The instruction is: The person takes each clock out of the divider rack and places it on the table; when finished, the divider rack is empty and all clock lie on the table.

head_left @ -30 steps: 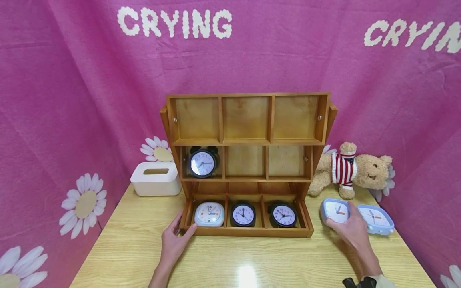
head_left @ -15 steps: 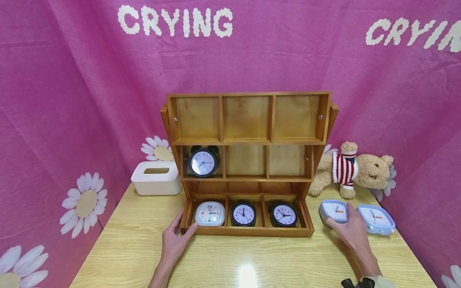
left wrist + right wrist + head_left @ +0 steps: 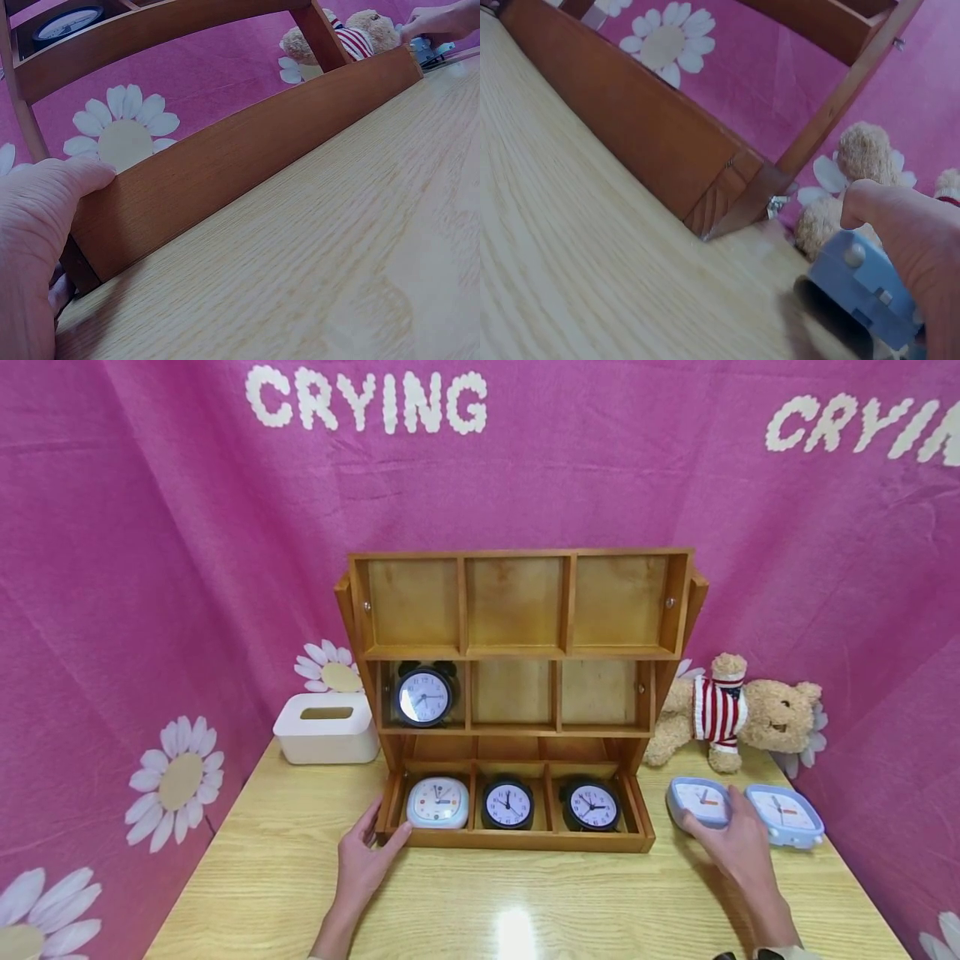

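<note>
Six clocks total here: the wooden shelf (image 3: 525, 841) has three rows of three compartments, with one black clock (image 3: 423, 697) in the middle row's left slot, then a pale blue clock (image 3: 438, 802) plus two more black clocks (image 3: 507, 805) filling the bottom row left to right. The other two are blue and sit off to the right near one teddy bear (image 3: 720, 708), with the right hand (image 3: 738, 852) pinching the nearer blue clock (image 3: 697, 800) just beside the farther blue clock (image 3: 786, 817). Left hand (image 3: 362, 864) is gripping the shelf's bottom left corner, thumb on the front edge.
</note>
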A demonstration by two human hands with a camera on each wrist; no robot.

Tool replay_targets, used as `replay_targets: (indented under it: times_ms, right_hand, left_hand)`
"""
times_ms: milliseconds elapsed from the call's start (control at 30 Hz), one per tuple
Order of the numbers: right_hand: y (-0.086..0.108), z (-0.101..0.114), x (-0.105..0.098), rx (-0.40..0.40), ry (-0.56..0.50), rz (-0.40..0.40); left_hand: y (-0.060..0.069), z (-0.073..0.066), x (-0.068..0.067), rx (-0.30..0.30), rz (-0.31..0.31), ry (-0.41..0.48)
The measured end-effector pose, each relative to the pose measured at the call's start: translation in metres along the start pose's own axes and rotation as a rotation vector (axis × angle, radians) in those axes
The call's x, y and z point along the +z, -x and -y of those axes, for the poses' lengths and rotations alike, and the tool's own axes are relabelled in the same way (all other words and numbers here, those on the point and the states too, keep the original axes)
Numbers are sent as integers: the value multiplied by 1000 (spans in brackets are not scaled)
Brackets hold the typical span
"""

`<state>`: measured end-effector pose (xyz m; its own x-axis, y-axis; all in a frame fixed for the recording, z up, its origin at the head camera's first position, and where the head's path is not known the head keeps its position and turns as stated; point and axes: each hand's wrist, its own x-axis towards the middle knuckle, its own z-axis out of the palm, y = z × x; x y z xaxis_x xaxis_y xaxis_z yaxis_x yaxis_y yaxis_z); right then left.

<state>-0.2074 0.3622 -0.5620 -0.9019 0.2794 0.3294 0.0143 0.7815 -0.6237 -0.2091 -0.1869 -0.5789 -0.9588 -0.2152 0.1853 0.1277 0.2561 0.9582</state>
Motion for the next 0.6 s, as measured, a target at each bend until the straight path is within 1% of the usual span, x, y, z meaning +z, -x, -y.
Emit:
replay_targets:
  times_ms: [200,400,500,600]
  right_hand:
    - [2,19,-6,26,-72,-82]
    - [5,54,-14,24,-152,-162]
    - [7,74,-15,-17,-199,-231]
    - [8,90,-12,-101,-238,-326]
  left_hand:
    - [-1,0,1,-10,0,-4]
    - [-1,0,1,-15,-2,-5]
    - [-1,0,1,-13,-3,-10]
    - [-1,1,1,-9,-4,-11]
